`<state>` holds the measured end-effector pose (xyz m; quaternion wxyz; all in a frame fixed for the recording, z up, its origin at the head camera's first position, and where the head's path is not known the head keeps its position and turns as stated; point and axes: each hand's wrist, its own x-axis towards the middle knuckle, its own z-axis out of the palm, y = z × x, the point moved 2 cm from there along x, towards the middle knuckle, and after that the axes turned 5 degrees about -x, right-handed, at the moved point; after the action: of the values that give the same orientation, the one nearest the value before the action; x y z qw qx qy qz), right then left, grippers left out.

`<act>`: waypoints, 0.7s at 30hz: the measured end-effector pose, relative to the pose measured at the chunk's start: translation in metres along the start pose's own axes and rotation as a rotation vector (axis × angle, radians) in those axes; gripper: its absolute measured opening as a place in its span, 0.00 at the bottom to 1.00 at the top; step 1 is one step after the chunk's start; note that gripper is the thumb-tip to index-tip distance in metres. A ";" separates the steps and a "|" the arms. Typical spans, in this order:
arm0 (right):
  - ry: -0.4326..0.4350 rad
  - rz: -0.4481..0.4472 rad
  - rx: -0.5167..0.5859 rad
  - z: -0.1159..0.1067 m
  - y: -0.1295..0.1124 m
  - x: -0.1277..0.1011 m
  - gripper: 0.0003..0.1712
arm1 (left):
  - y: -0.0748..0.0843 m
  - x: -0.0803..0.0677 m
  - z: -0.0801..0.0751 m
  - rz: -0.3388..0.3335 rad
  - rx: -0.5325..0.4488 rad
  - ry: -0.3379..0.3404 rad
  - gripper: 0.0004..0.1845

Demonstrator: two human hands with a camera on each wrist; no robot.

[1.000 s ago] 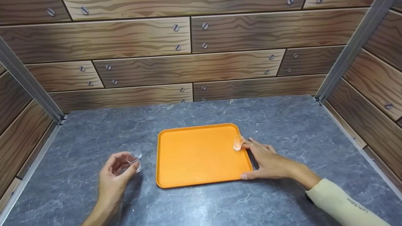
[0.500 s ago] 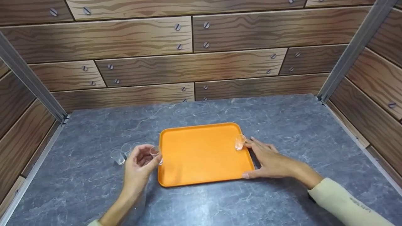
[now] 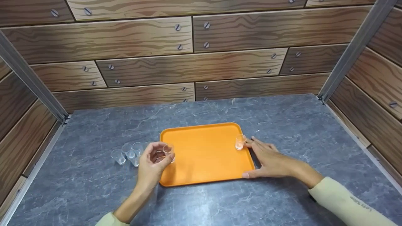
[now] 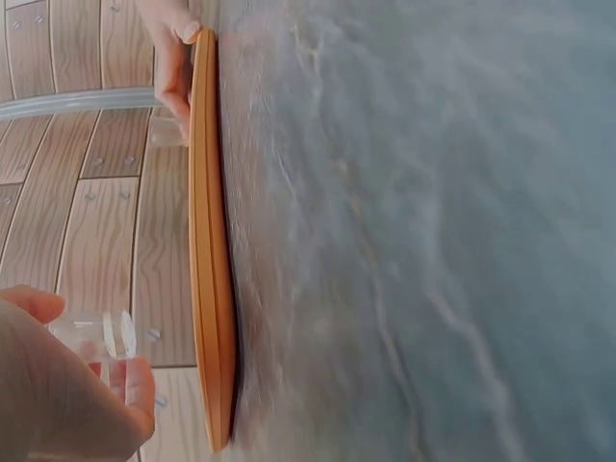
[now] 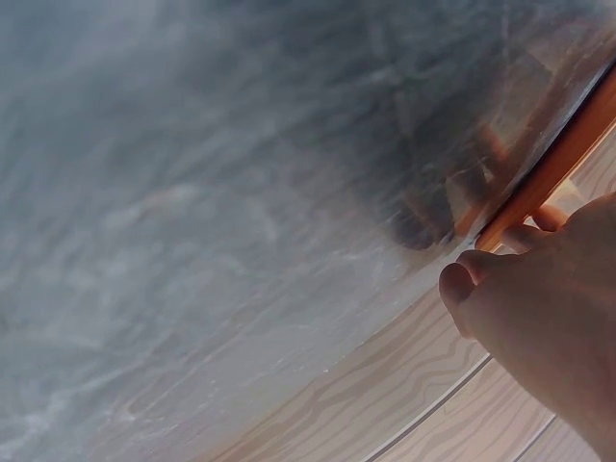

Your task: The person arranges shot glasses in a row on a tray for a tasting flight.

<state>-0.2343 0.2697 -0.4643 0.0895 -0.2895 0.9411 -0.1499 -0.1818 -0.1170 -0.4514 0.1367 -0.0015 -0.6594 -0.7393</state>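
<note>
My left hand (image 3: 154, 163) pinches a small clear shot glass (image 3: 168, 148) between thumb and fingers, upright over the left part of the orange tray (image 3: 204, 157). In the left wrist view, a gap shows between the base of this glass (image 4: 117, 335) and the tray's rim (image 4: 204, 241). A second clear shot glass (image 3: 240, 142) stands on the tray by its right rim. Spread along that rim, my right hand (image 3: 265, 158) has its thumb at the near right corner and its fingertips beside the second glass. The right wrist view shows the right fingers (image 5: 525, 239) at the tray's edge.
Several more clear shot glasses (image 3: 118, 157) stand close together on the grey marbled table (image 3: 94, 194), left of the tray. Wood-patterned panels (image 3: 144, 40) and metal corner posts (image 3: 342, 53) enclose the table at the back and sides.
My left hand has carried its shot glass rightward from beside the other glasses to over the tray's left part. My right hand and the glass beside it have stayed put.
</note>
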 end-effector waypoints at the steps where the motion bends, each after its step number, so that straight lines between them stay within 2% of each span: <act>1: -0.002 0.002 0.002 0.000 0.000 0.000 0.66 | -0.001 0.001 0.002 0.000 0.000 0.000 0.20; 7: -0.009 0.006 0.010 0.001 0.000 -0.001 0.65 | -0.008 0.003 0.020 -0.010 -0.036 -0.012 0.19; 16: -0.022 0.026 0.008 0.001 0.000 0.000 0.66 | -0.014 0.006 0.047 -0.078 -0.061 -0.033 0.19; 21: -0.012 0.006 0.011 0.000 0.000 0.001 0.65 | -0.018 0.007 0.063 -0.100 -0.051 -0.042 0.20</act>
<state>-0.2348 0.2690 -0.4640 0.0973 -0.2870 0.9406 -0.1532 -0.2038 -0.0557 -0.4595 0.0856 0.0123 -0.6422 -0.7617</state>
